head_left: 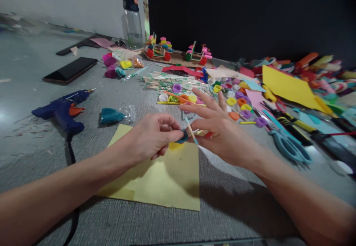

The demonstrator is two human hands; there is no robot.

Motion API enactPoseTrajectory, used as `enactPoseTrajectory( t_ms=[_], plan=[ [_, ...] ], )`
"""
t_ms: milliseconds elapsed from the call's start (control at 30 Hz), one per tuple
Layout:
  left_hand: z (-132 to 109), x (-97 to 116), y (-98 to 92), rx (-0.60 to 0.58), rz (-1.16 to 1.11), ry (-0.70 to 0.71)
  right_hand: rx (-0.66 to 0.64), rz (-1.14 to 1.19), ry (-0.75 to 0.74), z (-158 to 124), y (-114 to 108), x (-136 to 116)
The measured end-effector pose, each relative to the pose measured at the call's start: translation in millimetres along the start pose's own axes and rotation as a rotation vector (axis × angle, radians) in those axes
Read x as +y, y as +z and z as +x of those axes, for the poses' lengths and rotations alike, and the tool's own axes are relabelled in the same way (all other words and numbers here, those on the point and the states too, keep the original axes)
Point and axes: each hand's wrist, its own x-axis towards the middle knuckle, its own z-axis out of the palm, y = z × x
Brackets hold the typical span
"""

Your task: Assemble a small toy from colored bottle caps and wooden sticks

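My left hand (155,135) pinches a small dark teal piece (183,136) between thumb and fingers, above a pale yellow sheet (161,183). On the other side of that piece, my right hand (217,131) holds a small stick assembly (191,131) with a light blue-tipped stick, thumb and index finger closed on it and the other fingers spread. A red round part (208,135) shows by the right fingers. Something bright yellow (176,146) lies just under the teal piece. Fingers partly hide how the parts join.
A blue glue gun (65,109) with its cord and a teal clay packet (111,116) lie left. Behind are a phone (71,69), bottle (133,23), wrapped sticks (167,81) and two small model vehicles (159,49). Bottle caps (230,101), scissors (290,148) and a yellow sheet (292,88) lie right.
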Motion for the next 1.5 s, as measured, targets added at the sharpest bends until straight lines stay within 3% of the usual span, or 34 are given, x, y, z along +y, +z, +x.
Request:
enactPoseTrajectory(
  t_ms=[900,1500],
  plan=[
    [0.2,-0.4,2.2,-0.077,-0.22,-0.074,0.013,0.035,-0.003,2.0,-1.0,-1.6],
    [-0.4,7.7,0.4,-0.099,-0.156,-0.068,-0.033,0.005,0.029,2.1,-2.8,-5.1]
  ],
)
